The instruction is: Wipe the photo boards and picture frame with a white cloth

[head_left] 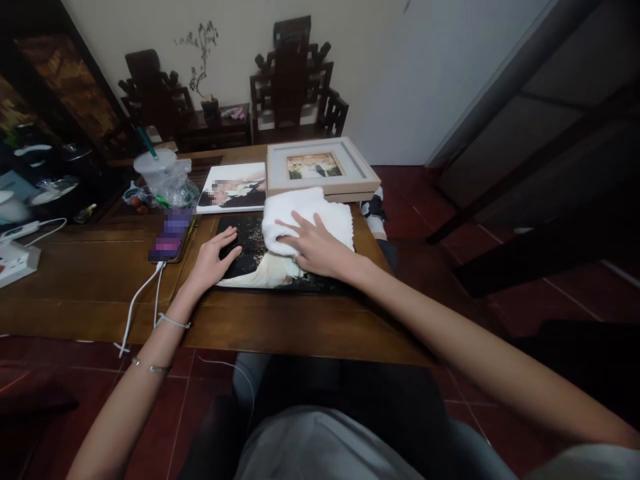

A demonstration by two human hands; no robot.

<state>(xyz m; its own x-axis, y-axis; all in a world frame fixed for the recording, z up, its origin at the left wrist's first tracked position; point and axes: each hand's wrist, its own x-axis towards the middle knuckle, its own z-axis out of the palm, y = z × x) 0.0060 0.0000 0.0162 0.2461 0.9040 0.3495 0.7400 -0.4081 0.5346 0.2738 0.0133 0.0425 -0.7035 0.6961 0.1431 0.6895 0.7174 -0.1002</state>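
Observation:
A dark photo panel [250,261] with a pale dress-like shape lies flat near the front edge of the wooden table. My left hand [215,257] rests on the panel's left edge, fingers stretched and slightly apart. Over the panel's right part lies a white towel [333,217], bunched and folded. Spread fingers of my right hand [317,245] press down on the towel from above, thumb toward its left side. The towel and the hand hide the panel's upper right.
Behind lie a white-edged photo panel [235,187] and a framed picture [320,163]. To the left are a charging phone [173,237] with its white cable [137,297], a lidded cup [156,165] with a straw, a plastic bag [177,185] and a power strip [17,261].

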